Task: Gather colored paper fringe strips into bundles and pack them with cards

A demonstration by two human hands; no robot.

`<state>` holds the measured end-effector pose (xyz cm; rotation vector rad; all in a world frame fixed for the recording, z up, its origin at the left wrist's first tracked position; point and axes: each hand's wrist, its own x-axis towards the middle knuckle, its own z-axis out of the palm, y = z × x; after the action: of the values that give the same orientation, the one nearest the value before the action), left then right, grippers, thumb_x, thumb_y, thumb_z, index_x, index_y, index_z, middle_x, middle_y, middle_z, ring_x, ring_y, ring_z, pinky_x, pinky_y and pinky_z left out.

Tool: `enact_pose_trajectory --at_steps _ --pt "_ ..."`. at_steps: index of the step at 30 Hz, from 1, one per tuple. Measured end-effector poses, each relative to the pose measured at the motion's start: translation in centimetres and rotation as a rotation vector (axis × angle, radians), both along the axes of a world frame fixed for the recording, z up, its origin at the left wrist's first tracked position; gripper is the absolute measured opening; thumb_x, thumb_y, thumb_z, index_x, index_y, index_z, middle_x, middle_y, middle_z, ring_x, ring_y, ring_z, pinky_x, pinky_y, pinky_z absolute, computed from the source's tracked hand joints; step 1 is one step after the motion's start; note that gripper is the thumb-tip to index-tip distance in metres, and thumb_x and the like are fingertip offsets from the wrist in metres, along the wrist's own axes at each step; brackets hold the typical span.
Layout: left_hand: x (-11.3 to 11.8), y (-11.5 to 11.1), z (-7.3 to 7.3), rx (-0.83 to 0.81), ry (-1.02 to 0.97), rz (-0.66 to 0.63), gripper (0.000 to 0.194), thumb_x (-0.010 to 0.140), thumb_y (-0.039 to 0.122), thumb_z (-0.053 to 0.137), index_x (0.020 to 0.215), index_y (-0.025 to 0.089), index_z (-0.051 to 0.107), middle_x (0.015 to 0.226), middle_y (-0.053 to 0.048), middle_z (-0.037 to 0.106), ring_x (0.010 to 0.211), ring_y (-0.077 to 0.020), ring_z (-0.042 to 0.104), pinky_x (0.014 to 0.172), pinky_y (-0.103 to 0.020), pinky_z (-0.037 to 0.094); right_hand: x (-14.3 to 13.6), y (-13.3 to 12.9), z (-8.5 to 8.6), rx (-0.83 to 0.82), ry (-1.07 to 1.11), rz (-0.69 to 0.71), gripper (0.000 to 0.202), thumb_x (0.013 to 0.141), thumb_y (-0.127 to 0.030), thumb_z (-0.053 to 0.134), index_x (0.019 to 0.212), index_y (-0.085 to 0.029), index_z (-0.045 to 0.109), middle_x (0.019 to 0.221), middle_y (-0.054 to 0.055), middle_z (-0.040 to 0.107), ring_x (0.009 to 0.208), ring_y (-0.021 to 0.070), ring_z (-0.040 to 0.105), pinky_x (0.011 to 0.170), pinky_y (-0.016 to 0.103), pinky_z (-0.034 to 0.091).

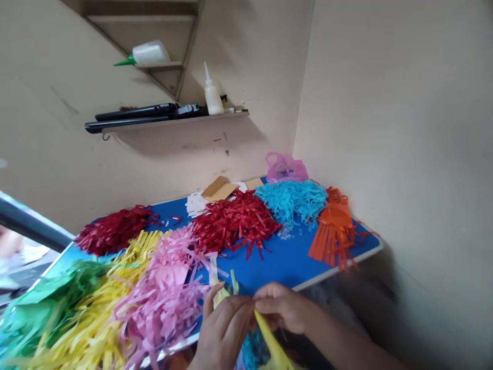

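Note:
Over the table's near edge, my left hand (225,329) and my right hand (283,306) meet with fingers pinched together. A twisted length of yellow paper (272,341) runs down from between their fingertips. Pale yellow strips (215,280) stick out beyond my left hand. Below the hands is some blue fringed paper (254,352), partly hidden. Just left of my left hand lies pink fringed paper (165,298). The exact pinch point is covered by my fingers.
On the blue table (242,270) lie green (57,298), yellow (103,303), red (239,221), light blue (292,198) and orange (335,226) fringed paper. A pink plastic bag (285,167) sits in the corner. A wall shelf (173,123) holds a glue bottle (213,97).

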<state>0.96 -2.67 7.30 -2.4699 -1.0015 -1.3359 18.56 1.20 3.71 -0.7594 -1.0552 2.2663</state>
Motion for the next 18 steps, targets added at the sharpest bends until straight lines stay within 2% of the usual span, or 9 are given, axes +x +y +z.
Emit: enact_pose_trajectory --at_steps 5,7,9,11,14,16,18 --pt "0.0 0.1 0.4 0.015 -0.007 -0.035 0.015 0.095 0.012 0.051 0.095 0.016 0.066 0.082 -0.002 0.075 0.077 -0.0099 0.069 0.109 -0.037 0.032 -0.2 0.2 -0.3 -0.114 0.103 -0.026 0.041 0.051 -0.035 0.089 0.066 -0.013 0.058 0.043 -0.007 0.054 0.031 0.0023 0.037 0.034 0.016 0.021" --pt "0.0 0.1 0.3 0.009 -0.017 -0.033 0.017 0.096 0.015 0.05 0.095 0.016 0.066 0.082 -0.002 0.075 0.076 -0.0102 0.069 0.107 -0.036 0.034 -0.3 0.0 -0.3 -0.144 0.126 -0.013 0.041 0.056 -0.038 0.087 0.071 -0.013 0.058 0.05 -0.003 0.062 0.032 0.0037 0.044 0.032 0.015 0.021" --pt "-0.1 0.0 0.2 0.011 -0.022 -0.029 0.018 0.097 0.018 0.048 0.096 0.017 0.067 0.082 -0.002 0.075 0.076 -0.0105 0.069 0.106 -0.036 0.035 -0.2 -0.2 -0.2 -0.158 0.163 0.058 0.046 0.062 -0.047 0.083 0.08 -0.011 0.061 0.059 0.003 0.069 0.033 0.0048 0.049 0.03 0.015 0.02" --pt "-0.1 0.0 0.4 0.01 -0.016 -0.028 0.019 0.097 0.018 0.048 0.097 0.017 0.067 0.082 -0.001 0.076 0.076 -0.0107 0.069 0.106 -0.036 0.034 -0.1 -0.3 0.0 -0.157 0.192 0.129 0.05 0.064 -0.05 0.081 0.086 -0.008 0.064 0.061 0.004 0.07 0.03 0.0028 0.045 0.029 0.015 0.02" --pt "-0.2 0.0 1.0 0.02 0.008 -0.053 0.018 0.097 0.018 0.048 0.098 0.019 0.066 0.083 0.0 0.076 0.078 -0.0108 0.069 0.106 -0.035 0.034 0.1 -0.3 0.3 -0.158 0.19 0.182 0.043 0.061 -0.042 0.086 0.077 -0.008 0.065 0.054 -0.001 0.067 0.027 -0.0005 0.035 0.029 0.014 0.021" --pt "-0.3 0.0 1.3 0.049 0.019 -0.084 0.018 0.097 0.019 0.048 0.099 0.02 0.066 0.083 0.0 0.077 0.078 -0.0112 0.069 0.106 -0.036 0.035 0.1 -0.4 0.3 -0.16 0.182 0.2 0.04 0.058 -0.038 0.088 0.07 -0.009 0.063 0.053 -0.002 0.066 0.028 -0.0009 0.034 0.029 0.014 0.021" --pt "-0.2 0.0 1.3 0.065 0.01 -0.09 0.016 0.096 0.018 0.05 0.097 0.019 0.066 0.082 -0.001 0.076 0.078 -0.0119 0.069 0.105 -0.037 0.037 -0.1 -0.5 0.2 -0.161 0.173 0.16 0.037 0.056 -0.033 0.09 0.066 -0.01 0.063 0.055 -0.001 0.066 0.029 -0.0014 0.036 0.03 0.014 0.02"
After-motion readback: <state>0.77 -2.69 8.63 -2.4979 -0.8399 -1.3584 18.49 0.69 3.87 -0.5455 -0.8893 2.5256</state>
